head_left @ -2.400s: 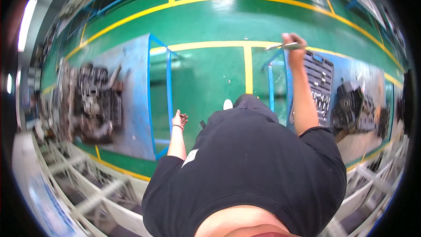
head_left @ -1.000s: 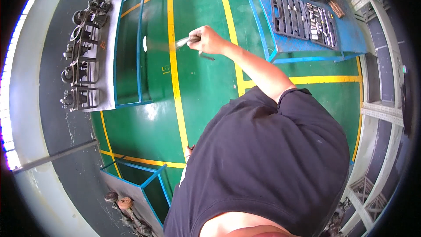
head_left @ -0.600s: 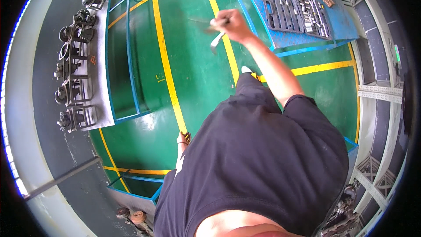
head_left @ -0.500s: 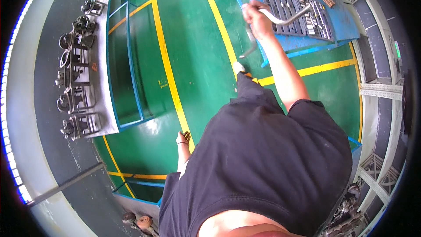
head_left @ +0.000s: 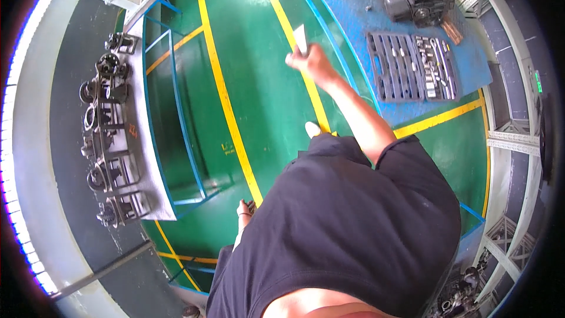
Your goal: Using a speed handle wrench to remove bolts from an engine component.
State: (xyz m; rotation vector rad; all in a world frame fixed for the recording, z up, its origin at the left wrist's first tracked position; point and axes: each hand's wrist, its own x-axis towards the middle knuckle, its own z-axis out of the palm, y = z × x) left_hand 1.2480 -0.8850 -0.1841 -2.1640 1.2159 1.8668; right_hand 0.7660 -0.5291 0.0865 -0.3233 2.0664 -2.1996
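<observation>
My right hand [head_left: 318,66] is closed around a bent metal bar, a crank-shaped handle, above the green floor left of the blue table [head_left: 353,29]. Only a pale, wedge-like part of the bar [head_left: 301,39] shows above my fist; the rest is hidden or foreshortened. My left hand [head_left: 246,206] hangs low by my side, fingers loosely apart, with nothing seen in it. On the table, right of my right hand, lies an opened socket set case [head_left: 400,76] with sockets and a ratchet in its right half.
A dark gearbox-like casting [head_left: 415,0] sits on the blue table, with a wooden block [head_left: 452,32] beside it. To the left, a long bench [head_left: 138,135] carries several gear assemblies [head_left: 106,135]. Yellow lines [head_left: 220,88] mark the floor. White metal framing [head_left: 512,141] stands at right.
My right hand with the bar has swung left and down, away from over the socket set. The bar has turned. My left hand has dropped slightly, and the view has shifted.
</observation>
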